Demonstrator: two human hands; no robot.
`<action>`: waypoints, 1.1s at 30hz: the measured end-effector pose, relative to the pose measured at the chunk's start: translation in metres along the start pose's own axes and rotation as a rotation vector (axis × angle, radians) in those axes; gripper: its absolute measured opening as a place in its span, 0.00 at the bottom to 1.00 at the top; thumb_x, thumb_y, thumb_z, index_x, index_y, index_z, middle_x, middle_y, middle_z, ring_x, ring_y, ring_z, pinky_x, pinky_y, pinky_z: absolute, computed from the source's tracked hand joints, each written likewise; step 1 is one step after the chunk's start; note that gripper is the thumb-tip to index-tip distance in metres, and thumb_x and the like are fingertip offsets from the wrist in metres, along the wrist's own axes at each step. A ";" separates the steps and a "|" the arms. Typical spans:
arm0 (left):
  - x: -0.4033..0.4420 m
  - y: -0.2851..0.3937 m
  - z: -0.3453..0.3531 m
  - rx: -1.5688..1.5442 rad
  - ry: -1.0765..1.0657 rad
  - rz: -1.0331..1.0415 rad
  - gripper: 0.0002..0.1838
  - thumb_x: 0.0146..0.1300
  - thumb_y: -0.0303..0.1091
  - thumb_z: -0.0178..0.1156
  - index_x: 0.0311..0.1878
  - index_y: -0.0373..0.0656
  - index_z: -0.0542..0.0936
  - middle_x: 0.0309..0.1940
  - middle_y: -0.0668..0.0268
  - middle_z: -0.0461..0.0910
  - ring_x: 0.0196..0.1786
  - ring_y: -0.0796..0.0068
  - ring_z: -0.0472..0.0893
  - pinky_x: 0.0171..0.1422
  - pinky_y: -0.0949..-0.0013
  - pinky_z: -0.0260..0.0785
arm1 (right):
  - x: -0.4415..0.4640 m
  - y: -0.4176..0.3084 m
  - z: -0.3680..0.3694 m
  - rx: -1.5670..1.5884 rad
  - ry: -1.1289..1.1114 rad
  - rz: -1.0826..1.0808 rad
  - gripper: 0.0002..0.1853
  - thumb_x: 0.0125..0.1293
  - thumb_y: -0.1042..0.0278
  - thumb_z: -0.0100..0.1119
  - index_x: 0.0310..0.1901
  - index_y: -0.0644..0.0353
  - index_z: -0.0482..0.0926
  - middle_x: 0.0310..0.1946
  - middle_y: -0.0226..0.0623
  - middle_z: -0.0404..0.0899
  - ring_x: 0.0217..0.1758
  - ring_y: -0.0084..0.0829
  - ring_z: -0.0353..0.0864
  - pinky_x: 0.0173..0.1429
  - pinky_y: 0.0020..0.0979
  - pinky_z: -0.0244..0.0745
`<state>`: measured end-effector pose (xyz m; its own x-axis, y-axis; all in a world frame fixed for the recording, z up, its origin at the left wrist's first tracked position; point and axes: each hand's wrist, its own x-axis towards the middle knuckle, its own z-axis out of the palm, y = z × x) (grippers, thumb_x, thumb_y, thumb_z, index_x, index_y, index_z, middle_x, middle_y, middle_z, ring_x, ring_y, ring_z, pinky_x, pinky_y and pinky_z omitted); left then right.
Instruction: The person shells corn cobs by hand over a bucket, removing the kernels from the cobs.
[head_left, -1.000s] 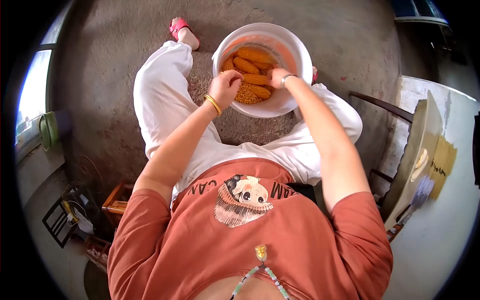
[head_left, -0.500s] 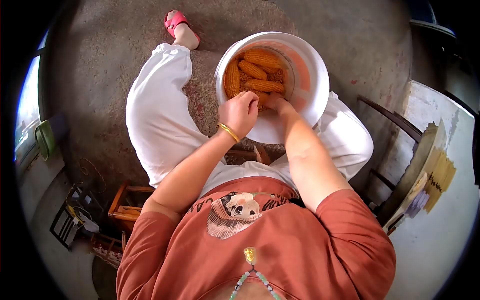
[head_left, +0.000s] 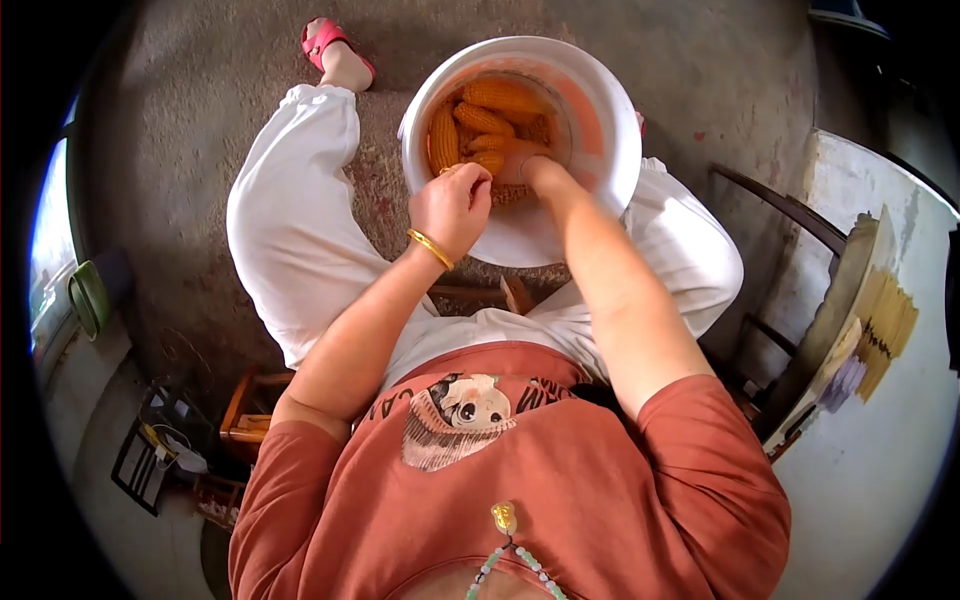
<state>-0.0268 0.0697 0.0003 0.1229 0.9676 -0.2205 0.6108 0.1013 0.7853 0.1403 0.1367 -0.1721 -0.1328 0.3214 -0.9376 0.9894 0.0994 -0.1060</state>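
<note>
A white bucket (head_left: pixel 622 170) stands between my knees, with several yellow corn cobs (head_left: pixel 482 118) and loose kernels (head_left: pixel 512 195) inside. My left hand (head_left: pixel 452 208), with a gold bangle at the wrist, is closed at the bucket's near left rim. Whatever its fingers hold, if anything, is hidden. Deep in the bucket, my right hand (head_left: pixel 525 165) is smeared by motion over the nearer cobs. I cannot make out whether it grips one.
A pink sandal (head_left: pixel 325 40) is on my foot at the upper left. Wooden furniture (head_left: pixel 250 415) stands at the lower left. A dark curved rail (head_left: pixel 780 205) and a worn board (head_left: pixel 835 320) are at the right. Rough concrete floor (head_left: pixel 690 90) surrounds the bucket.
The view has shifted, so the bucket appears higher and farther left. My right hand has moved forward over the cobs, and loose kernels show nearer me. My left hand stays closed by the rim.
</note>
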 end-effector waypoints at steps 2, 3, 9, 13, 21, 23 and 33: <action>0.000 -0.002 0.001 0.016 0.008 0.009 0.06 0.58 0.32 0.56 0.35 0.43 0.79 0.32 0.62 0.80 0.34 0.60 0.79 0.36 0.64 0.71 | -0.003 0.012 -0.015 -0.070 0.020 -0.028 0.34 0.41 0.47 0.67 0.51 0.57 0.78 0.54 0.42 0.75 0.57 0.39 0.75 0.59 0.33 0.71; 0.000 -0.006 0.003 0.026 0.022 0.047 0.06 0.58 0.33 0.56 0.35 0.43 0.79 0.32 0.62 0.80 0.33 0.61 0.79 0.35 0.65 0.71 | -0.009 0.016 -0.023 -0.107 0.064 -0.047 0.37 0.38 0.46 0.70 0.51 0.57 0.78 0.54 0.42 0.76 0.56 0.39 0.75 0.59 0.32 0.70; 0.002 -0.001 -0.001 0.020 -0.005 -0.007 0.06 0.57 0.33 0.57 0.35 0.43 0.79 0.31 0.62 0.80 0.31 0.61 0.79 0.34 0.65 0.71 | -0.043 0.029 -0.067 0.003 0.187 -0.149 0.34 0.42 0.47 0.69 0.52 0.55 0.76 0.54 0.41 0.75 0.58 0.38 0.72 0.60 0.33 0.68; 0.002 -0.001 -0.001 0.011 -0.013 -0.010 0.06 0.57 0.33 0.57 0.35 0.44 0.79 0.31 0.62 0.80 0.31 0.61 0.79 0.34 0.65 0.71 | -0.015 0.036 -0.049 0.184 0.354 -0.262 0.29 0.48 0.52 0.64 0.53 0.56 0.76 0.54 0.42 0.75 0.58 0.39 0.72 0.60 0.33 0.68; 0.003 0.001 -0.002 -0.027 -0.027 -0.045 0.05 0.58 0.34 0.55 0.32 0.46 0.78 0.29 0.64 0.80 0.33 0.61 0.80 0.35 0.61 0.71 | 0.029 0.059 0.012 0.355 0.624 0.107 0.23 0.57 0.58 0.56 0.54 0.58 0.75 0.52 0.46 0.75 0.55 0.40 0.74 0.59 0.34 0.69; 0.005 0.004 -0.003 -0.052 -0.045 -0.054 0.05 0.58 0.34 0.55 0.32 0.45 0.78 0.29 0.64 0.80 0.33 0.60 0.79 0.35 0.61 0.71 | 0.042 0.064 0.034 0.435 0.484 0.167 0.23 0.57 0.58 0.56 0.54 0.58 0.75 0.52 0.46 0.75 0.55 0.40 0.74 0.59 0.34 0.69; 0.007 0.003 -0.006 -0.110 -0.051 -0.049 0.04 0.56 0.30 0.57 0.34 0.43 0.78 0.28 0.62 0.79 0.31 0.62 0.79 0.34 0.65 0.71 | 0.088 0.053 0.069 0.813 0.251 0.344 0.22 0.58 0.60 0.55 0.54 0.58 0.74 0.51 0.46 0.75 0.53 0.41 0.75 0.57 0.34 0.71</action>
<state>-0.0284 0.0780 0.0050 0.1364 0.9482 -0.2870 0.5280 0.1755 0.8309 0.1850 0.1047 -0.2829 0.2621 0.4151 -0.8712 0.7011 -0.7023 -0.1237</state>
